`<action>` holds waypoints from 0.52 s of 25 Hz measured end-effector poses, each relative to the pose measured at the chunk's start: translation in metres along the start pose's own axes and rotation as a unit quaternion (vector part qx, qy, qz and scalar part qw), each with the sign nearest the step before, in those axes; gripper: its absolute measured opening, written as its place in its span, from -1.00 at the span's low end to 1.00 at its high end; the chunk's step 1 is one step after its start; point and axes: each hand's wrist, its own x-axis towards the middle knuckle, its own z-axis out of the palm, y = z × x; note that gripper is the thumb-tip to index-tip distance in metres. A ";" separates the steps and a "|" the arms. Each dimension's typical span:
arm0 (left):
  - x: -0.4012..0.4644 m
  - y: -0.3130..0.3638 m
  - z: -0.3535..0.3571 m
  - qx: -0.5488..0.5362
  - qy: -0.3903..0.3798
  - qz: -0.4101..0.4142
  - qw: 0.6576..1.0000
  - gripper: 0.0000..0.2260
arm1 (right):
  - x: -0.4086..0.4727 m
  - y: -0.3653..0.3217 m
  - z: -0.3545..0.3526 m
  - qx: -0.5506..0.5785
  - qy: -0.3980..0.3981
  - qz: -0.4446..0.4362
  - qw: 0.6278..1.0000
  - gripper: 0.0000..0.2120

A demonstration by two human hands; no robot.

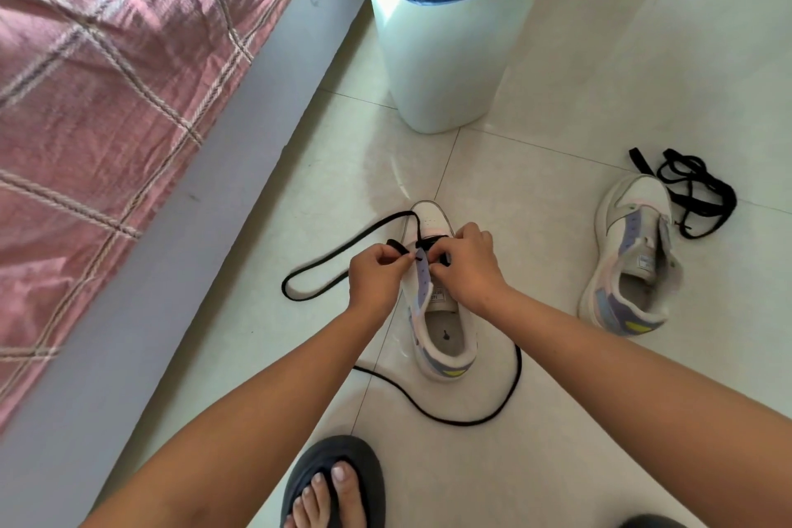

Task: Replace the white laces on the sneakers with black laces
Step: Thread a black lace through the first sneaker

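Because the black lace (pixel 325 266) was limp, light and likely to slide through the eyelets, its stiff tip looked the best place to pinch it. It ran through the far eyelets of the near sneaker (pixel 433 313) on the floor (pixel 557 420), its slack looping left and behind the heel. Both hands were curled over it: the left hand (pixel 377 274) pinched one strand, the right hand (pixel 469 266) another at the tongue. Right lay the second sneaker (pixel 630 257), unlaced, beside a spare black lace (pixel 694 193).
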 end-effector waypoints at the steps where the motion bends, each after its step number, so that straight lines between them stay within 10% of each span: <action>1: 0.001 -0.001 -0.001 0.007 -0.006 0.001 1.000 -0.86 | 0.000 -0.001 0.001 0.002 0.003 0.004 1.000 -0.88; 13: 0.001 0.003 -0.003 0.155 -0.047 0.142 0.977 -0.91 | 0.003 -0.003 0.005 0.007 0.002 0.009 1.000 -0.85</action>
